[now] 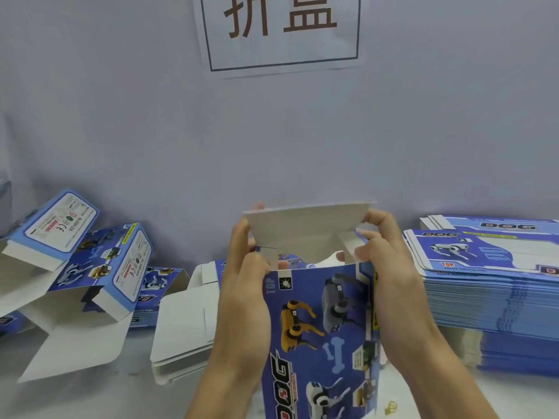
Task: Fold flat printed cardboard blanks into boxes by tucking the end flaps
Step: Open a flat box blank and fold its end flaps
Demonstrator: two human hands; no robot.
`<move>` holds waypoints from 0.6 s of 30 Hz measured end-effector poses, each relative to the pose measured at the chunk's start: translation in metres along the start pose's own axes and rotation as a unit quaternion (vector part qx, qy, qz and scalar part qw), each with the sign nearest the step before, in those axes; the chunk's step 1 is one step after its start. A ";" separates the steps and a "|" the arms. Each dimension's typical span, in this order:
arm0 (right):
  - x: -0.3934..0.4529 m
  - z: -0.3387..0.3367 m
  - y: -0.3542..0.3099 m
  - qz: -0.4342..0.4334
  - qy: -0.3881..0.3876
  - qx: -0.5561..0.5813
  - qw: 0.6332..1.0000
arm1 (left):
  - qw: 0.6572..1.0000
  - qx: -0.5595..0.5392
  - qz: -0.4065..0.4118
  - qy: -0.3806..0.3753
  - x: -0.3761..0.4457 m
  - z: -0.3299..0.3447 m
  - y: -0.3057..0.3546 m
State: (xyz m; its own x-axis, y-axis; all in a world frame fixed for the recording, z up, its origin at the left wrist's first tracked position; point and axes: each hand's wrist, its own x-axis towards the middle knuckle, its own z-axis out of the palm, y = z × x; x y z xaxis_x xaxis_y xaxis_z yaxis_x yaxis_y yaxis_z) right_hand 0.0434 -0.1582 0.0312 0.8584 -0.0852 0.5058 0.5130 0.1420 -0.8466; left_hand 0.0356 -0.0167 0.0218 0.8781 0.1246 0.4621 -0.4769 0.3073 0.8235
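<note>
Several folded boxes (99, 267) piled left; tall stack of flat blanks (496, 297) remains right. Left hand (245, 285), right hand (390, 285) grasp current box (320, 328), top flap (305, 225) untucked.

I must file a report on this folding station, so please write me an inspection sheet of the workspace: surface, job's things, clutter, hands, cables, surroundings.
Surface: pale glossy table, bare in the near left part.
Job's things: blue printed cardboard box with robot dog pictures, held upright at centre, its white top flap raised and not yet tucked; tall stack of flat blue printed blanks at right; folded blue boxes with open white flaps heaped at left.
Clutter: small yellow object near the right forearm, too small to identify.
Hands: left hand grips the box's left side; right hand grips its right side, fingers at the flap.
Cables: nothing seen.
Surroundings: pale wall with white paper sign bearing large brown characters.
</note>
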 end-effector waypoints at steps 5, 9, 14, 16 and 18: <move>0.000 -0.003 -0.005 0.021 -0.028 0.107 0.994 | 0.997 -0.073 0.014 -0.006 -0.010 -0.003 -0.002; 0.000 -0.001 -0.004 0.018 -0.054 0.045 0.997 | 0.998 -0.062 0.009 -0.025 -0.011 -0.002 0.001; -0.011 -0.005 0.002 0.006 -0.052 0.047 0.998 | 0.999 -0.016 0.040 -0.015 -0.005 -0.004 -0.003; -0.010 -0.005 0.003 -0.010 -0.060 0.063 0.996 | 0.998 -0.010 0.053 -0.013 -0.005 -0.004 -0.003; -0.008 -0.006 0.005 -0.015 -0.064 0.066 0.996 | 0.998 -0.004 0.059 -0.013 -0.005 -0.005 -0.003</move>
State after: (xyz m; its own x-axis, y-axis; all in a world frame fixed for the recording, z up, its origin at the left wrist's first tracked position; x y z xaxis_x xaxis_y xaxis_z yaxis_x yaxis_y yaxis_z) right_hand 0.0388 -0.1627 0.0218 0.8315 0.0345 0.5544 0.5264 0.2700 -0.8063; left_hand 0.0326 -0.0139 0.0154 0.8149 0.1362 0.5634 -0.5759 0.2997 0.7606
